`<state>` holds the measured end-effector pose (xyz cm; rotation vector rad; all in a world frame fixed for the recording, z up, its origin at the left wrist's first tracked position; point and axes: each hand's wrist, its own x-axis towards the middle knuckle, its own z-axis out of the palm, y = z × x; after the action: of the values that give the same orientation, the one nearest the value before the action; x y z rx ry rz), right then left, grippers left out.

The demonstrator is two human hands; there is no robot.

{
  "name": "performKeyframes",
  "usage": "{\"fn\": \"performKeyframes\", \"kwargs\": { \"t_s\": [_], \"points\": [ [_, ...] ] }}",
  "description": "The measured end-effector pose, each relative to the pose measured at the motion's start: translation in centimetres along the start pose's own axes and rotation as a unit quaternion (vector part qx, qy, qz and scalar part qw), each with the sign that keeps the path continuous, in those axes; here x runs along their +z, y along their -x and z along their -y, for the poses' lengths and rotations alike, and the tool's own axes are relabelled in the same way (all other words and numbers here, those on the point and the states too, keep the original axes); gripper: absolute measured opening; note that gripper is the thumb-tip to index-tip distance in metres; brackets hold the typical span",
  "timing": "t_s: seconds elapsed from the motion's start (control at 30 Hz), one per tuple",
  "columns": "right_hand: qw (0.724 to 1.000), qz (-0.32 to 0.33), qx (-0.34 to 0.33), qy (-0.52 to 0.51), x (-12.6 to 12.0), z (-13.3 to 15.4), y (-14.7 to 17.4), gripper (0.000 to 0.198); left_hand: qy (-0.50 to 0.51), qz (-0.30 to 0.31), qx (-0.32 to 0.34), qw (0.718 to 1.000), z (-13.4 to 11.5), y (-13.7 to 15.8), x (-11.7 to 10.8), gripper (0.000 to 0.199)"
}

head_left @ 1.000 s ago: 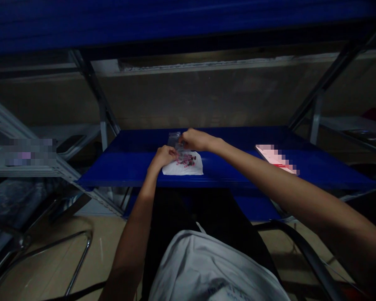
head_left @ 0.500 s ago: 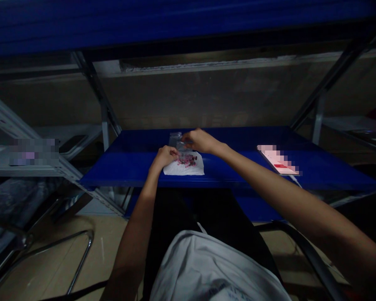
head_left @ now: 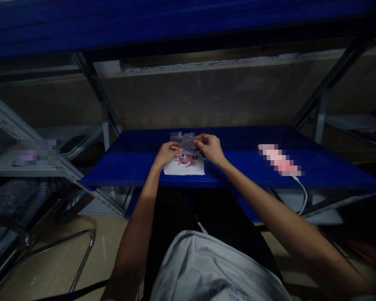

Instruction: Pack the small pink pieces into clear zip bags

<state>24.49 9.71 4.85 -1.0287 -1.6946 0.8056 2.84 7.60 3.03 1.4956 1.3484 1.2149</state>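
A small clear plastic bag (head_left: 188,141) is stretched between my two hands above the back edge of a white tissue (head_left: 183,170). My left hand (head_left: 168,154) is closed, its fingertips pinching around the bag's lower left corner. On the other side, my right hand (head_left: 210,148) pinches the bag's right edge between thumb and fingers. Pink and dark beads (head_left: 185,160) lie in a loose cluster on the tissue, just below the bag. Another clear bag (head_left: 176,136) lies behind my left hand. Whether anything is inside the held bag is too dim to tell.
The blue tabletop (head_left: 138,156) runs between metal frame posts. To the right lies a blurred-out phone (head_left: 278,159) with a white cable (head_left: 305,194) hanging over the front edge. A grey shelf (head_left: 25,170) holding a dark phone (head_left: 74,144) adjoins on the left.
My right hand has moved right and slightly down, bringing the bag upright beside the other one. More beads now show. My left hand has barely moved. The cable hangs more visibly.
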Motion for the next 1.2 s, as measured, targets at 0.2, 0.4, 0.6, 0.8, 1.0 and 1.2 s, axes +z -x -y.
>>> {"fn": "performKeyframes", "kwargs": {
  "t_s": [0.2, 0.4, 0.6, 0.8, 1.0, 1.2],
  "points": [
    [0.984, -0.040, 0.106, -0.140, 0.3, 0.8, 0.6, 0.026, 0.158, 0.007, -0.070, 0.985, -1.1, 0.9, 1.9, 0.029],
    [0.963, -0.091, 0.135, -0.215, 0.0, 0.2, 2.4, 0.053, 0.184, 0.015, -0.080, 0.980, -1.5, 1.0, 3.0, 0.020],
    [0.965, -0.043, 0.184, -0.179, -3.3, -0.8, 3.1, 0.046, 0.149, 0.026, -0.053, 0.987, -2.6, 1.6, 4.6, 0.020],
    [0.974, -0.059, 0.191, -0.103, -5.7, -2.5, 1.3, 0.028, 0.138, -0.012, 0.007, 0.990, -4.3, -2.6, 7.3, 0.027],
    [0.968, -0.106, 0.228, -0.007, -4.7, -4.8, -2.7, 0.021, -0.041, -0.084, -0.001, 0.996, -4.3, -9.4, 10.0, 0.036],
    [0.957, -0.094, 0.238, 0.136, -4.7, -6.2, -5.7, 0.018, -0.103, -0.099, 0.025, 0.989, -2.9, -12.0, 11.0, 0.026]
  ]
}}
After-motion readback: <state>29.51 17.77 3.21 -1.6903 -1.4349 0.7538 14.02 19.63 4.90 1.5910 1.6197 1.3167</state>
